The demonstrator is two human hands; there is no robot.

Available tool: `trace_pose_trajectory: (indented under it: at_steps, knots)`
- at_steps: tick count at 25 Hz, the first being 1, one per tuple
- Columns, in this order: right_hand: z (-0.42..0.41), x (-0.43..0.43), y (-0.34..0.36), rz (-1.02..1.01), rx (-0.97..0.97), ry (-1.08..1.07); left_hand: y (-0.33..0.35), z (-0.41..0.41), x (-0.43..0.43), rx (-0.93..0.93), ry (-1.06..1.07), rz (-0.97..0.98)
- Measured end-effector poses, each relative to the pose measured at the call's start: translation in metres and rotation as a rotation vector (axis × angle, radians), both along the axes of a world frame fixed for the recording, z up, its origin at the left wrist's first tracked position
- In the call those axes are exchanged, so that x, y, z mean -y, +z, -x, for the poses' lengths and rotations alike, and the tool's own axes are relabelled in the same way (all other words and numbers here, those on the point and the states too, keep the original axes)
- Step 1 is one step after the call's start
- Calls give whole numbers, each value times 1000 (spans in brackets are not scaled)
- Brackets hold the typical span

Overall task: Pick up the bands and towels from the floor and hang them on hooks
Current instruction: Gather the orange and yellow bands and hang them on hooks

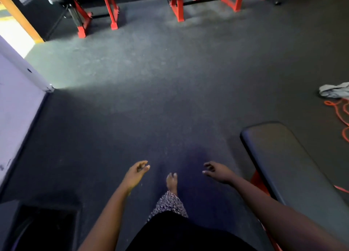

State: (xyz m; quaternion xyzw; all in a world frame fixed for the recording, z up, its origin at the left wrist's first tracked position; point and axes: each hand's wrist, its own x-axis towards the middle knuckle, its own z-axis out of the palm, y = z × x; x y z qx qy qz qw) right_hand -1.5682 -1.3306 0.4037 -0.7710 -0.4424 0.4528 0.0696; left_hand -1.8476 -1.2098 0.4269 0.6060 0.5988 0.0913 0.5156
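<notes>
A crumpled grey towel (335,90) lies on the dark floor at the far right edge. Just below it an orange band (340,115) snakes in loops across the floor and runs out of the frame. My left hand (135,174) and my right hand (217,171) hang low in the foreground, both empty with fingers loosely apart, well away from the towel and the band. A bare foot (171,182) shows between them. No hooks are in view.
A padded black bench (294,175) on a red frame stands at the lower right, between me and the towel. Red machine frames (111,11) line the far side. A pale purple wall (17,109) runs along the left, with a bright doorway (15,37) behind it.
</notes>
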Motion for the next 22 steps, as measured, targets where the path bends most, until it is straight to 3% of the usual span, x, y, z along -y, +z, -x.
trace_pose_trajectory:
  at_steps: [4,9,16,22]
  knots:
    - [-59,-164,15,-133,-30,-53,-13,-66,-147,-15,-21,35]
    - [-194,-309,48,-186,-25,-395,10,-238,-347,-18,-297,-50]
    - [-391,-367,37,-308,-12,-925,20,-512,-498,71,-650,-119]
    - [-568,-380,30,-313,-12,-1234,27,-742,-559,79,-871,-84]
